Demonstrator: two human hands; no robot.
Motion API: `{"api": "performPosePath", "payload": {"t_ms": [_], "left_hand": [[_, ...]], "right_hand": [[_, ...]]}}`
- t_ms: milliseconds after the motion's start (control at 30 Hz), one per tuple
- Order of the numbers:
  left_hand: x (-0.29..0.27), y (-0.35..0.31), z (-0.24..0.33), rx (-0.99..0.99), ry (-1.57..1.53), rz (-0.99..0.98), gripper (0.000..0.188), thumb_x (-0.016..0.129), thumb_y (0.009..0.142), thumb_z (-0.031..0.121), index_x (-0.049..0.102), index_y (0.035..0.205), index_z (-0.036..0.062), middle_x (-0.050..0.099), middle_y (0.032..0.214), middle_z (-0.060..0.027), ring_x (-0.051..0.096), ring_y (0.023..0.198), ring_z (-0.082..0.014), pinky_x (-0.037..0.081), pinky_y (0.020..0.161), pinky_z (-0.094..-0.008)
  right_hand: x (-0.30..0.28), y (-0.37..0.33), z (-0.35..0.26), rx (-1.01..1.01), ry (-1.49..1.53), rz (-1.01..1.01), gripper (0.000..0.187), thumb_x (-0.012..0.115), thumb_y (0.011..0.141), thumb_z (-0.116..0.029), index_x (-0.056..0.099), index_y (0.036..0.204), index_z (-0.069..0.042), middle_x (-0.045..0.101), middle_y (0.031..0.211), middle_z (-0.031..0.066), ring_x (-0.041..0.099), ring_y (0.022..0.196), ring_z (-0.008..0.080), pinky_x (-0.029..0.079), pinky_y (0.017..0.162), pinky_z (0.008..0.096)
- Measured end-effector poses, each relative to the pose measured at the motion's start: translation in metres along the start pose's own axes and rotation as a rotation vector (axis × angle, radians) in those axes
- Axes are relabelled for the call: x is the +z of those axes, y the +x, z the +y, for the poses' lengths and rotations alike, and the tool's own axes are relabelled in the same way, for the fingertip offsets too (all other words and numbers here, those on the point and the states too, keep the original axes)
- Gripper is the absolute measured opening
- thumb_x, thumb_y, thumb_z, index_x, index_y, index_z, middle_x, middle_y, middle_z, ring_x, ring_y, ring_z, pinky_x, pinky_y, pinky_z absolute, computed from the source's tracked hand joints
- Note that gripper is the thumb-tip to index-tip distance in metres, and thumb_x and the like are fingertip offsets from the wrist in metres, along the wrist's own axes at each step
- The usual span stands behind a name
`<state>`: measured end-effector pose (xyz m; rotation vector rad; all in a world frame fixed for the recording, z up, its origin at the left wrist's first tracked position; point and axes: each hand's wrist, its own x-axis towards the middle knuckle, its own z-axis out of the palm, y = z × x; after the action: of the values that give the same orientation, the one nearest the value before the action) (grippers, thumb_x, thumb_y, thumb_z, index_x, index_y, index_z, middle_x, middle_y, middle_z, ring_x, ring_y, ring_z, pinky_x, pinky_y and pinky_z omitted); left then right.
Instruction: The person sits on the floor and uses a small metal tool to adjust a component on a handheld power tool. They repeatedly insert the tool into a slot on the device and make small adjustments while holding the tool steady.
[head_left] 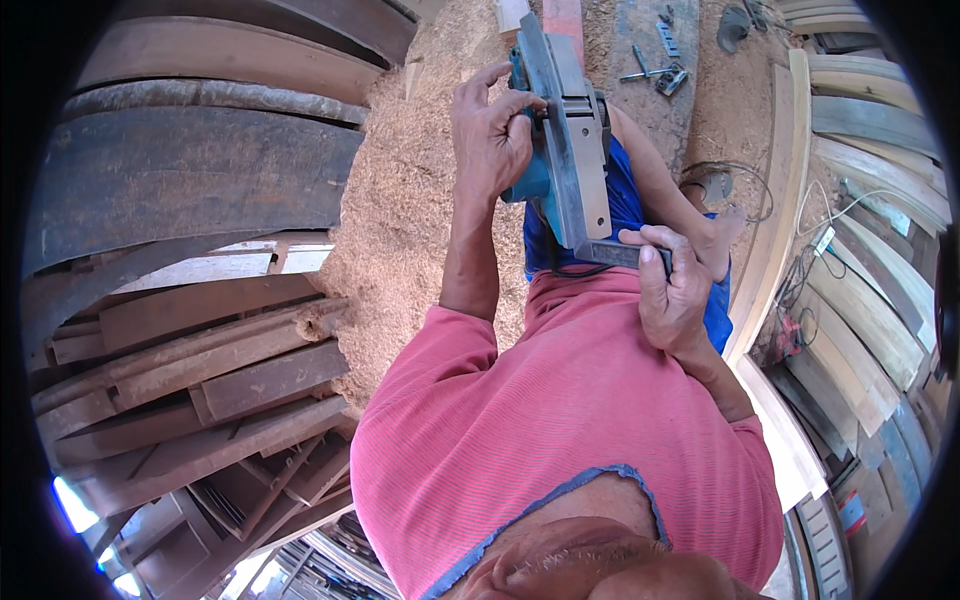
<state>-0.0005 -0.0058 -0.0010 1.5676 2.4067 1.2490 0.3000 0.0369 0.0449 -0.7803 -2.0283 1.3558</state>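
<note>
Facing sole-up over the blue shorts (626, 195), the electric hand planer (593, 180) sat gripped in the left hand (492, 135), arm stretched forward; fingertips near the cutter slot (577, 107) could get nicked if they slipped. Right hand (672, 290), elbow bent, pinched a dark flat bar (612, 253) at the planer's near end; a loose pinch could drop it.

So the left hand (495, 135) has hold of a teal power planer (578, 150) with its metal sole turned up, over blue shorts (626, 190), while the right hand (675, 290) grips a dark flat bar (620, 253) right at the planer's near end. Some small metal tools (673, 80) are lying toward the right edge of a grey board (660, 122), and wood shavings (400, 220) are everywhere on the left, next to stacked planks (200, 175).
</note>
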Motion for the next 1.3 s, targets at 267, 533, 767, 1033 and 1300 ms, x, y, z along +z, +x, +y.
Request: {"api": "performPosePath", "payload": {"t_ms": [267,533,767,1033,1300], "left_hand": [[-0.001,-0.001,0.001,-0.064,-0.004,-0.003,0.040,0.052,0.085,0.008,0.087,0.106,0.0096,0.064,0.148,-0.0224,0.059,0.135,-0.0394,0.048,0.118,-0.0502],[0.003,-0.003,-0.004,-0.097,-0.225,-0.064,0.042,0.064,0.088,0.011,0.068,0.129,0.0053,0.062,0.144,-0.0274,0.062,0.133,-0.0372,0.051,0.112,-0.0492],[0.000,-0.002,-0.012,-0.399,-0.213,-0.285,0.062,0.074,0.097,0.021,0.042,0.146,-0.0003,0.068,0.123,-0.0238,0.070,0.112,-0.0284,0.057,0.099,-0.0416],[-0.003,0.002,-0.010,-0.425,-0.191,-0.304,0.052,0.065,0.105,0.019,0.042,0.148,0.0009,0.069,0.127,-0.0200,0.069,0.111,-0.0267,0.056,0.100,-0.0419],[0.004,-0.013,-0.006,-0.325,-0.485,0.007,0.049,0.053,0.098,0.010,0.052,0.146,-0.0007,0.058,0.147,-0.0271,0.055,0.140,-0.0397,0.045,0.119,-0.0485]], "right_hand": [[0.001,0.004,0.003,-0.017,0.040,0.034,0.019,0.061,0.110,-0.004,0.065,0.126,0.005,0.083,0.109,0.0195,0.080,0.092,0.0230,0.062,0.084,0.0338],[-0.043,0.061,0.039,0.057,-0.165,0.223,0.023,0.059,0.115,-0.014,0.069,0.127,0.003,0.083,0.113,0.0160,0.076,0.094,0.0168,0.060,0.087,0.0317],[-0.052,0.096,0.079,0.143,0.011,0.264,0.025,0.060,0.117,-0.019,0.070,0.130,-0.001,0.083,0.119,0.0133,0.075,0.101,0.0144,0.062,0.089,0.0320],[-0.048,0.126,0.158,0.072,-0.333,0.155,0.022,0.063,0.113,-0.016,0.073,0.127,-0.002,0.083,0.114,0.0128,0.078,0.101,0.0210,0.060,0.091,0.0355],[-0.033,0.130,0.259,0.337,-0.096,0.014,0.030,0.065,0.110,-0.023,0.075,0.126,0.000,0.079,0.116,0.0254,0.077,0.110,0.0397,0.058,0.097,0.0445]]}}
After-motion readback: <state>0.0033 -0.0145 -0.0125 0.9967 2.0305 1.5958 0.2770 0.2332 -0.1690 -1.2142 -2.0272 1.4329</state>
